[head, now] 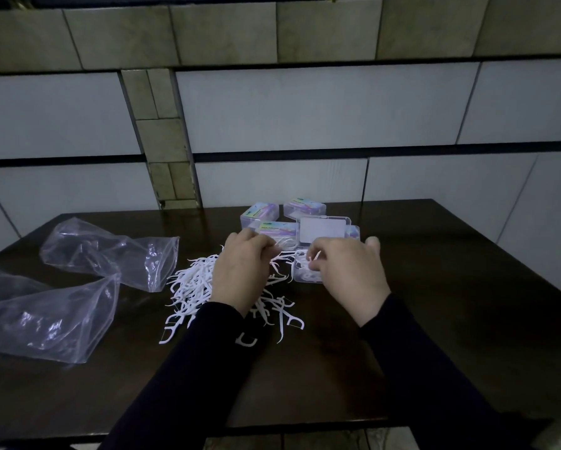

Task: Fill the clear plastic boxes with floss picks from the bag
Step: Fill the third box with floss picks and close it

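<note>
A pile of white floss picks (191, 287) lies on the dark table (435, 319). My left hand (240, 274) hovers over the pile's right part, fingers curled around floss picks at its fingertips. My right hand (347, 274) pinches one floss pick (315, 256) over an open clear plastic box (305, 271) that holds some picks; its lid (323, 230) stands raised behind. Behind the hands sit three closed clear boxes with colourful labels (259, 214), (305, 206), (277, 230).
Two empty clear plastic bags lie on the table's left side, one nearer the back (110, 251) and one at the left edge (48, 316). A tiled wall (305, 108) rises right behind the table. Loose picks lie scattered toward me (285, 316).
</note>
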A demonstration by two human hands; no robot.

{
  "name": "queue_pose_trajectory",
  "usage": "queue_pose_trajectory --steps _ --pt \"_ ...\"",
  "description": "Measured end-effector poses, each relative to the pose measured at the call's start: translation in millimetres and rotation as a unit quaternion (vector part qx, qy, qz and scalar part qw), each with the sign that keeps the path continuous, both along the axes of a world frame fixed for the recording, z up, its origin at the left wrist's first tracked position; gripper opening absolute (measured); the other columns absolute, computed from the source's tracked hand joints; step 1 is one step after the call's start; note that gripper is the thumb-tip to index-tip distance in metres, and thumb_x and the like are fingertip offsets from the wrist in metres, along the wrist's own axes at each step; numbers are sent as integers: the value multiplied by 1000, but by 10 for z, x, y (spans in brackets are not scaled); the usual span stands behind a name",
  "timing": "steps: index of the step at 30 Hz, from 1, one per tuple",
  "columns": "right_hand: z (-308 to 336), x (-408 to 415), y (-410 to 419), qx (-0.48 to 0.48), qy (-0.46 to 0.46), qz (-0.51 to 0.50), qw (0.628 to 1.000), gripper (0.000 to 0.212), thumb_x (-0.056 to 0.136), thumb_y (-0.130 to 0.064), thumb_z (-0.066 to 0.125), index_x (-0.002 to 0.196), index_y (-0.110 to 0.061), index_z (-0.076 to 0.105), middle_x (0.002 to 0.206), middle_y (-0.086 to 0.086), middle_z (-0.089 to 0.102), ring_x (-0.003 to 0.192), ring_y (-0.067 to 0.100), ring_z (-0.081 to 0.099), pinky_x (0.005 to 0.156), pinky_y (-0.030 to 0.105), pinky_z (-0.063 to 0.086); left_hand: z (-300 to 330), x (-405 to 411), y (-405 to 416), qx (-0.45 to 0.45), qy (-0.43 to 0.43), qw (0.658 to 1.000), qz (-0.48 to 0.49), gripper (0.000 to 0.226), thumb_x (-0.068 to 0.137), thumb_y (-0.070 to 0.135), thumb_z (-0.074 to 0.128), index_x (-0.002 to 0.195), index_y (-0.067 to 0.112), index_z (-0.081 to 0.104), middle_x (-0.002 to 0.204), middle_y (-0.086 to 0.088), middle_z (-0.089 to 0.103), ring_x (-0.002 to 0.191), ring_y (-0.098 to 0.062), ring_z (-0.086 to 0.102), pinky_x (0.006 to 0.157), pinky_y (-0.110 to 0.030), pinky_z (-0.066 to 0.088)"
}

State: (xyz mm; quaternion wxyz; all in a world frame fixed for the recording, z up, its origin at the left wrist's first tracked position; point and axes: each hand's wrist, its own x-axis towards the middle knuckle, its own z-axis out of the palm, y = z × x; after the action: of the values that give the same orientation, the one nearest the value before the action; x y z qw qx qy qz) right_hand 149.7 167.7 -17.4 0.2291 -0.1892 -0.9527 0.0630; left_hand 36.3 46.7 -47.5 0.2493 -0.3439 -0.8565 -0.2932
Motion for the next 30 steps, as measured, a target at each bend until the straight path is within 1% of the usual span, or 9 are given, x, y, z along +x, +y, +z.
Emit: queue_pose_trajectory --steps 3,8,11,14,17,21,23,26,30 --pt "-5 -22 160 -5 25 -15 1000 11 95 -30 55 103 -35 62 92 -14 59 98 11 52 86 37 26 50 11 75 47 -24 998 -30 19 93 28 59 97 14 71 95 1 59 90 -17 49 72 -24 31" --pt "-112 -96 353 -51 6 2 999 10 95 -36 55 102 -37 63 100 -15 62 104 9 50 85 36 24 64 74 353 77 -47 992 -86 15 92 26 61 89 13 69 93 1 62 91 -17 51 73 -21 29" --pt "-144 -113 410 -67 0 16 998 17 96 -38 52 107 -36 64 106 -14 63 106 10 49 83 35 24 40 91 521 57 -53 993 -83 17 92 30 60 92 15 70 94 0 61 94 -17 50 74 -25 33" --pt "-144 -82 491 -88 26 -14 996 17 98 -33 50 103 -32 66 97 -15 57 97 9 51 83 33 24 18 103 631 43 -40 995 -77 19 92 32 60 93 16 70 91 -1 60 91 -20 50 73 -33 40" --pt "-149 -37 583 -113 53 -59 990 13 97 -30 52 102 -32 64 93 -16 49 85 6 47 82 31 26 20 107 700 0 -20 997 -71 21 92 34 59 97 18 71 92 0 60 92 -20 51 73 -32 40" --pt "-167 -1 643 -147 33 -90 984 10 94 -36 54 104 -34 58 91 -16 54 82 5 48 82 32 27 32 70 710 -65 -24 994 -79 22 89 39 62 100 24 74 97 1 64 95 -20 49 78 -33 42" --pt "-166 13 639 -149 7 -96 984 12 95 -38 53 105 -35 58 92 -15 57 82 7 48 86 35 29 37 56 685 -71 -46 992 -96 21 86 39 65 100 26 75 99 2 65 97 -19 49 80 -30 40" --pt "-154 30 623 -143 -8 -97 985 21 98 -38 46 114 -32 59 107 -10 62 94 11 54 92 38 31 80 31 602 -39 -82 989 -118 24 83 42 68 103 29 74 102 7 65 101 -12 50 83 -25 37" --pt "-151 44 629 -161 0 -76 984 24 92 -47 54 112 -34 56 93 -16 56 92 7 52 92 37 33 130 -60 385 -21 -168 975 -141 25 84 45 67 103 30 73 104 11 63 98 -4 55 83 -23 40"
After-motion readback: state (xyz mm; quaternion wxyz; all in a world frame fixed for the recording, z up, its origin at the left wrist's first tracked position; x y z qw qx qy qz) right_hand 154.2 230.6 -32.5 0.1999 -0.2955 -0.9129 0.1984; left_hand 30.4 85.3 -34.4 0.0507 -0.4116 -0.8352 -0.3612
